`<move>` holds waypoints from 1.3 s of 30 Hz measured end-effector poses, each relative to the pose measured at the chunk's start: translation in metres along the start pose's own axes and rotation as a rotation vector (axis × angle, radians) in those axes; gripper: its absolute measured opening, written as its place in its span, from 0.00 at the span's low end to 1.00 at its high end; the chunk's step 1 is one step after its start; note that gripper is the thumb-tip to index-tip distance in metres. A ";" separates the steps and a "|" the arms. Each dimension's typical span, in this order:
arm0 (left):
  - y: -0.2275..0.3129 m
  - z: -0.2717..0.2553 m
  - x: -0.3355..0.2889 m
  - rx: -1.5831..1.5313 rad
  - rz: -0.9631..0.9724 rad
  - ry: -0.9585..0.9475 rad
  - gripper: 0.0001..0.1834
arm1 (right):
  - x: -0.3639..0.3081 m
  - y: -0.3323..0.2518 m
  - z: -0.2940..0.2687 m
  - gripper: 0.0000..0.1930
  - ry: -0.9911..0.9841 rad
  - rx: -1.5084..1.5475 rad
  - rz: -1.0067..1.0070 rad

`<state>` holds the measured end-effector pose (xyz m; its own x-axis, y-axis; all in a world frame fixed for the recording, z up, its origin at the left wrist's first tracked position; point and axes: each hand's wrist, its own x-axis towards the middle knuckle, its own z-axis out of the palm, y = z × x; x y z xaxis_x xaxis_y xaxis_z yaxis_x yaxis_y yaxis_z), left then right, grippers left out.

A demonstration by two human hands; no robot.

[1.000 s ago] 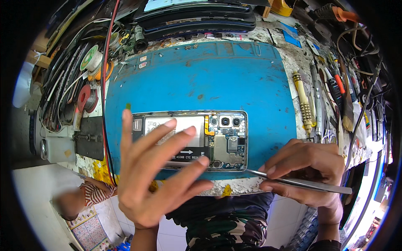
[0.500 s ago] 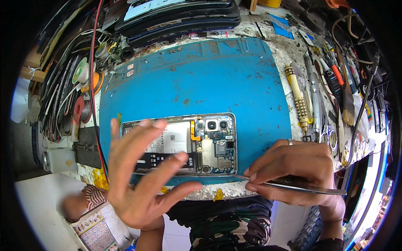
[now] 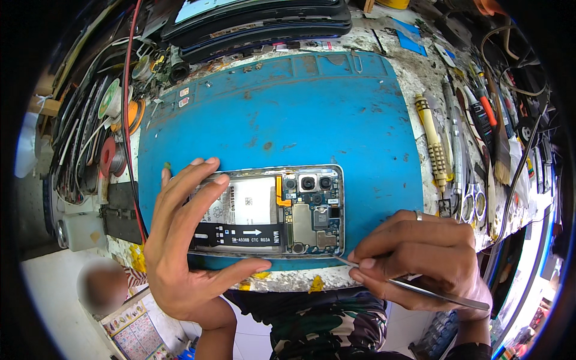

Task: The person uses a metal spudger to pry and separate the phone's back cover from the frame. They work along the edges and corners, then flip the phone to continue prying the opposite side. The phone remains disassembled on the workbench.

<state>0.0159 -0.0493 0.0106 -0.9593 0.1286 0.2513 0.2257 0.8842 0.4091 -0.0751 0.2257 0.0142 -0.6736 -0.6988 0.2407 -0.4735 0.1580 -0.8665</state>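
Observation:
An opened smartphone (image 3: 307, 225) lies on the blue work mat (image 3: 312, 129) near the table's front edge, its insides facing up. Its white battery (image 3: 252, 207), a black flex cable (image 3: 255, 235) across it, the circuit board and the camera lenses are exposed. My left hand (image 3: 186, 246) spans the phone's left end, fingers over the far edge and battery, thumb along the near edge. Between thumb and fingers, my right hand (image 3: 426, 249) pinches metal tweezers (image 3: 441, 294). Their tip meets the phone's near frame, close to the lower right corner.
Stacked phone screens (image 3: 258, 30) stand at the back. Wire spools (image 3: 112, 155) and a red cable (image 3: 127, 120) are on the left. A cream-coloured pen-like tool (image 3: 429, 141), scissors (image 3: 474, 204) and a brush (image 3: 501, 165) lie right. A person (image 3: 103, 287) is at lower left.
My left hand has come down from a blurred, spread pose onto the phone's left end. The tweezers' tip has shifted slightly left, and their back end has dropped.

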 end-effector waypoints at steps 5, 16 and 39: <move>-0.001 0.000 0.000 0.004 0.018 -0.017 0.51 | 0.001 -0.001 0.002 0.15 -0.005 -0.011 0.011; 0.002 0.003 -0.002 -0.029 -0.047 0.007 0.56 | -0.002 0.002 0.006 0.13 0.000 -0.024 -0.039; 0.001 0.008 -0.003 -0.024 -0.032 0.067 0.53 | -0.003 0.001 0.005 0.09 -0.075 -0.019 -0.077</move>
<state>0.0175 -0.0452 0.0037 -0.9527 0.0692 0.2959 0.1999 0.8761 0.4387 -0.0711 0.2243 0.0102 -0.5908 -0.7595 0.2721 -0.5330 0.1143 -0.8383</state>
